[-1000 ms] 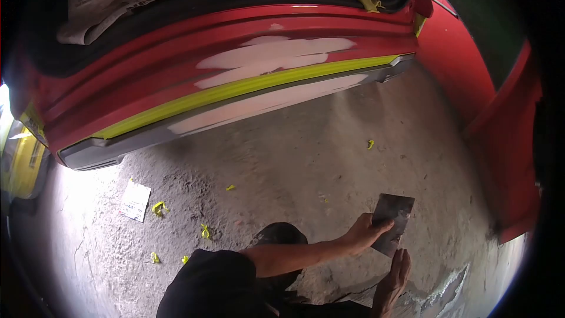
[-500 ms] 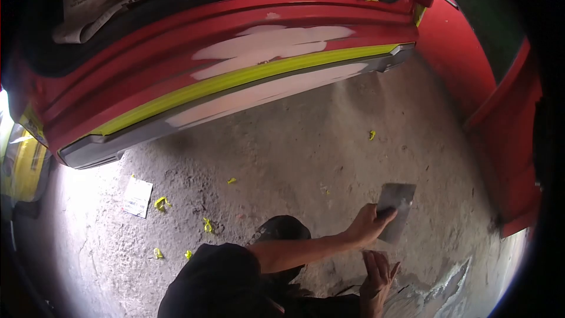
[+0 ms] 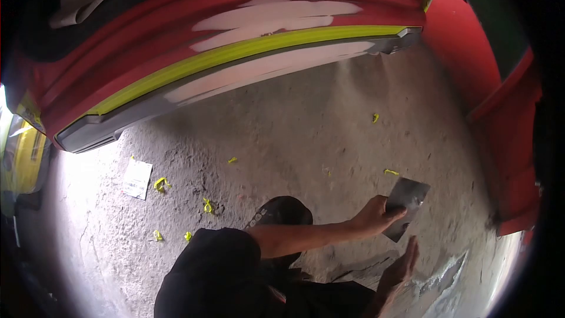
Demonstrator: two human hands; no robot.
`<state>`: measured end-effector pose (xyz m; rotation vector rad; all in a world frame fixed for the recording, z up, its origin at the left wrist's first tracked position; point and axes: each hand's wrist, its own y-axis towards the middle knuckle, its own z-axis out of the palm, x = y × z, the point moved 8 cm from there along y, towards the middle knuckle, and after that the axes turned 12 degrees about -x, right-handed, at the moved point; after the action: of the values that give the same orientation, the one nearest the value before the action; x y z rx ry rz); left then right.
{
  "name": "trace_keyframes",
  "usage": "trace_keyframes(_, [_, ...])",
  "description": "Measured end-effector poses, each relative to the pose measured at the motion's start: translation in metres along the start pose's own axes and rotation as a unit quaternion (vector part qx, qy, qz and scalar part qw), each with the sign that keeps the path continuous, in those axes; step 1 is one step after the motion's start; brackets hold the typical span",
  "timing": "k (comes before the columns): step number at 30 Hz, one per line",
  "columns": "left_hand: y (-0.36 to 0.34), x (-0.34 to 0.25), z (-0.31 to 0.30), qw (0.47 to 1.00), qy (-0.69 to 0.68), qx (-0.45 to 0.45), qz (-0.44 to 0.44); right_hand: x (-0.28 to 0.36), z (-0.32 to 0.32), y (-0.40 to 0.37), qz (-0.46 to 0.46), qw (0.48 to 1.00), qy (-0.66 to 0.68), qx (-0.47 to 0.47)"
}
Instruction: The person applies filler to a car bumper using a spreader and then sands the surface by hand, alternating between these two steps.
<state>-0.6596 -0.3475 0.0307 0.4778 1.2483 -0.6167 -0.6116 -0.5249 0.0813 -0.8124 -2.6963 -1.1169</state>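
My left hand point(image 3: 376, 217) reaches across from the left and grips a thin, dark flat plate point(image 3: 413, 195) by its near edge. The plate is tilted, above the concrete floor. Below and to the right of it is my right hand point(image 3: 403, 265), held apart from the plate, its fingers stretched out and nothing visible in them. Farther away, a red car panel point(image 3: 153, 41) bears pale pinkish patches point(image 3: 282, 16) above and below a yellow-green strip point(image 3: 235, 50).
A printed paper sheet point(image 3: 137, 179) and several yellow scraps point(image 3: 162, 184) lie on the rough floor point(image 3: 282, 135). Red car bodywork point(image 3: 465, 47) stands at the right. A dark bumper edge point(image 3: 88, 135) juts out at the left.
The car and floor have shifted upward in view. My left hand and the plate have moved slightly right, uncovering a yellow scrap. My right hand's fingers have straightened.
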Motion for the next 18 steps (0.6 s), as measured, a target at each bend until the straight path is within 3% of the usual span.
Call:
trace_keyframes(2, [-0.009, -0.013, 0.001, 0.997, 0.068, -0.005, 0.032, 0.009, -0.012, 0.011, -0.022, 0.999, -0.015, -0.039])
trace_keyframes(4, [-0.013, -0.017, 0.003, 0.987, 0.11, -0.034, 0.112, 0.021, -0.002, 0.005, -0.079, 0.992, -0.096, 0.025])
trace_keyframes(5, [-0.011, -0.013, 0.003, 0.987, 0.114, -0.037, 0.107, 0.028, 0.005, 0.002, -0.109, 0.983, -0.135, 0.058])
trace_keyframes(10, [-0.007, -0.002, -0.005, 0.985, 0.084, -0.107, 0.102, 0.054, 0.008, -0.016, -0.126, 0.984, -0.057, 0.116])
trace_keyframes(13, [0.0, -0.003, -0.013, 0.997, 0.009, -0.079, 0.0, 0.021, 0.004, -0.017, -0.021, 0.993, 0.056, 0.104])
trace_keyframes(15, [0.0, 0.006, -0.011, 0.992, -0.083, -0.075, -0.064, 0.015, -0.023, 0.003, 0.046, 0.994, 0.094, -0.015])
trace_keyframes(17, [0.005, 0.033, 0.006, 0.966, -0.234, -0.046, -0.096, 0.02, -0.035, 0.015, 0.053, 0.988, 0.114, -0.094])
trace_keyframes(18, [-0.001, 0.026, 0.011, 0.959, -0.259, -0.038, -0.109, 0.027, -0.026, 0.018, 0.042, 0.989, 0.121, -0.077])
